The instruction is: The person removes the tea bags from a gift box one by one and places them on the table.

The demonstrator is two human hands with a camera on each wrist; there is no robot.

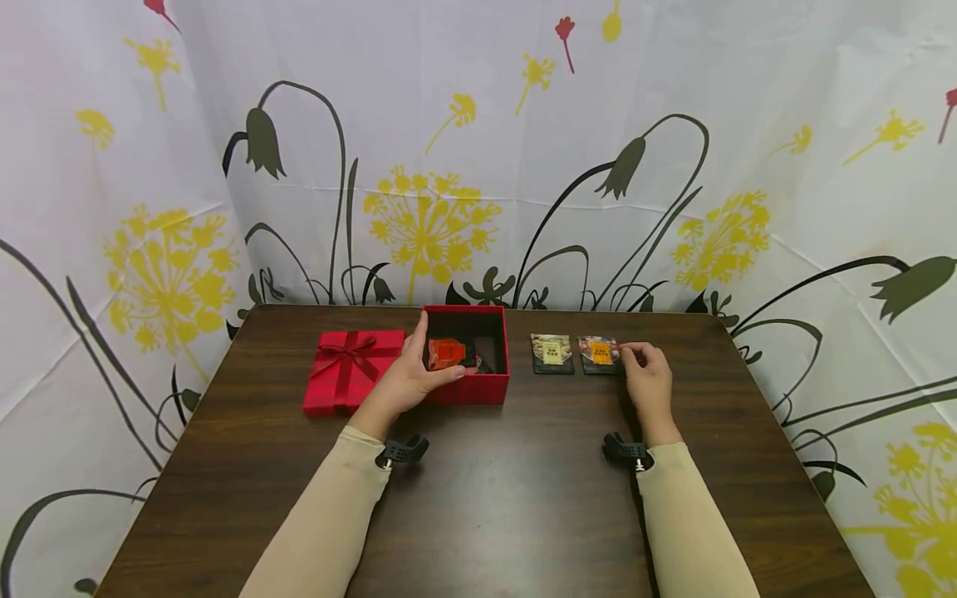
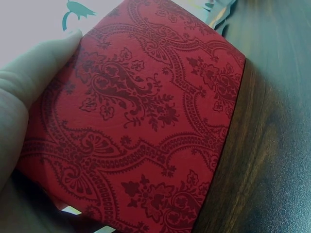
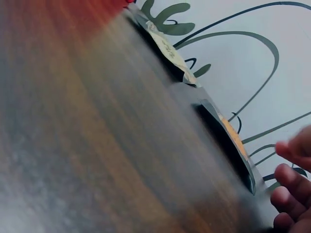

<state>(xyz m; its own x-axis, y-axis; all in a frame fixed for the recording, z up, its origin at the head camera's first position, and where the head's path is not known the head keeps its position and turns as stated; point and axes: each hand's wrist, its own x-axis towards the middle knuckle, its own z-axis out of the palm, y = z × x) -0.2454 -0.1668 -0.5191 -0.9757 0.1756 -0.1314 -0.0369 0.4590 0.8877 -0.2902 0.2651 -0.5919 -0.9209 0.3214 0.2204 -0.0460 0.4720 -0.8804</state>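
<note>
Left of the red box [image 1: 478, 384] lay its ribboned lid [image 1: 350, 370] on the surface [image 1: 508, 498]; the left hand [image 1: 413, 378] cupped the box's near-left corner, fingers curled round its wall. Right of the box lay two packets, and the right hand [image 1: 649, 378] pinched the orange-labelled packet [image 1: 600, 355] at its right edge, the yellow-labelled packet [image 1: 552, 354] untouched between.

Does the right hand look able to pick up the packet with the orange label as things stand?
Probably yes. The right hand is already at the right edge of the orange-labelled packet, which lies flat on the table with nothing over it.
</note>
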